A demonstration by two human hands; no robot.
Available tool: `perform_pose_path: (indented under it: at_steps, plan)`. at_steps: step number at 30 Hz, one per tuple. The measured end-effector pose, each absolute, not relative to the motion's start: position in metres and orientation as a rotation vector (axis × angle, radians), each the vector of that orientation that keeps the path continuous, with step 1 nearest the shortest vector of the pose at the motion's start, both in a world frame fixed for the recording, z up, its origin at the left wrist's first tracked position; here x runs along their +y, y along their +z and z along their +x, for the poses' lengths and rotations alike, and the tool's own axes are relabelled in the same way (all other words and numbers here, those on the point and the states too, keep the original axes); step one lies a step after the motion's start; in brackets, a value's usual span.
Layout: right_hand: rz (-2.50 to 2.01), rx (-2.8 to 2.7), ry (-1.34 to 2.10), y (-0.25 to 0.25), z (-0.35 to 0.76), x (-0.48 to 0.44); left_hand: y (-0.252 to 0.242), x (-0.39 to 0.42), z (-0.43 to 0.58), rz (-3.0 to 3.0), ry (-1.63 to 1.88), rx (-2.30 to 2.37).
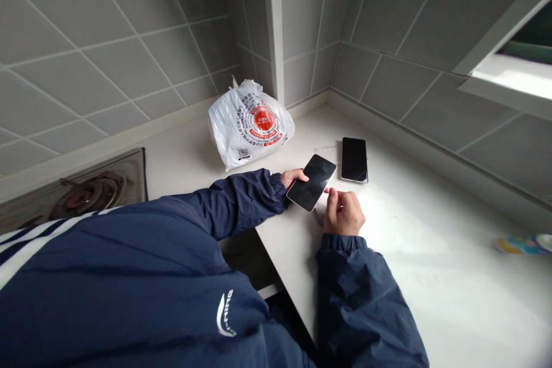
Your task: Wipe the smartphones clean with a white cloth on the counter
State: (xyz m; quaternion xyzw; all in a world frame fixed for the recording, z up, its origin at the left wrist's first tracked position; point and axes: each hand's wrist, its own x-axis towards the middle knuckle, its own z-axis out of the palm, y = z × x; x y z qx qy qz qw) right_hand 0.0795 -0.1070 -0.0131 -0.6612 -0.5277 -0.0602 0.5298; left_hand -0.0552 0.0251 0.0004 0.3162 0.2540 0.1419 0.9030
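My left hand (293, 178) grips a black-screened smartphone (311, 183), which it holds tilted just above the white counter (431, 282). My right hand (343, 213) sits on the counter next to that phone's lower edge, its fingers curled and nothing visible in them. A second smartphone (354, 160) lies flat beyond the hands, screen up, with a thin white cable (331, 147) running from its left side. Its screen is dark.
A white plastic bag (249, 123) with a round red print stands in the counter's back corner against grey tiled walls. A gas burner (92, 195) lies to the left, a window ledge (509, 77) at upper right, and a colourful item (521, 244) at the right edge.
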Motion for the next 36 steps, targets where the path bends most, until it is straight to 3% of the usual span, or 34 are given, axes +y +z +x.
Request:
perform_pose_path:
  at_steps: [29, 36]
  plan:
    - [-1.782, -1.227, -0.274, -0.020, 0.090, -0.120, 0.000, 0.025, -0.057, 0.563, 0.247, 0.478]
    - [-1.790, -1.442, 0.095, -0.010, 0.119, -0.133, 0.008, 0.022, -0.054, 0.549, 0.302, 0.557]
